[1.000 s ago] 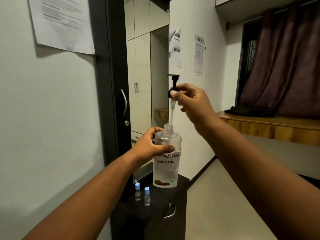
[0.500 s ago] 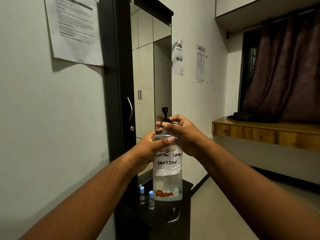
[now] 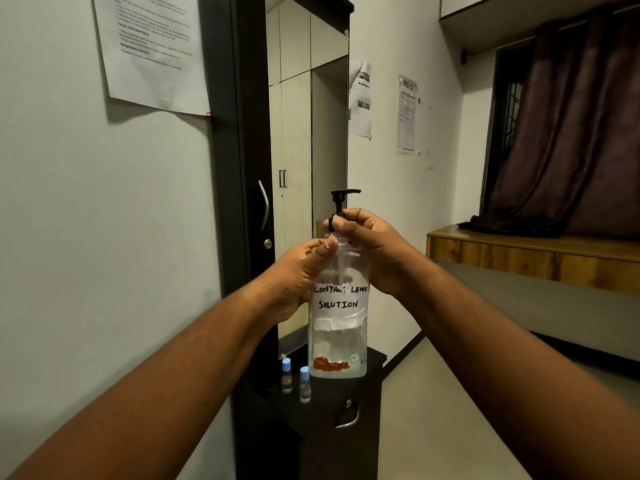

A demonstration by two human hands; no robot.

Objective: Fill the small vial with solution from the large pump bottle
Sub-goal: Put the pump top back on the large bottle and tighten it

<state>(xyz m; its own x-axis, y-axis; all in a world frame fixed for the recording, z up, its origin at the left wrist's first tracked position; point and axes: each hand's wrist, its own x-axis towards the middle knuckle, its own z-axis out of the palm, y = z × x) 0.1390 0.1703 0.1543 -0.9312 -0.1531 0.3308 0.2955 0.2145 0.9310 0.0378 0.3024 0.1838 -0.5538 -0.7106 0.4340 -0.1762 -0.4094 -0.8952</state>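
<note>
Gripping the large pump bottle [image 3: 337, 327] by its upper body, the left hand [image 3: 298, 275] steadies it upright on the dark desk [image 3: 322, 407]. The right hand [image 3: 372, 247] is closed around the black collar at the bottle's neck, directly above the left thumb, with the pump head [image 3: 343, 197] rising over its fingertips. Two small blue-capped vials [image 3: 296, 379] stand below the left hand, just beside the bottle's base.

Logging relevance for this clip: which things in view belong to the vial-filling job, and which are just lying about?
Job:
- pump bottle, gripped by left hand
- pump head, its collar held by right hand
- two blue-capped vials on the dark cabinet

Lying about:
- wall papers
- mirror
- curtain
- wooden ledge
</note>
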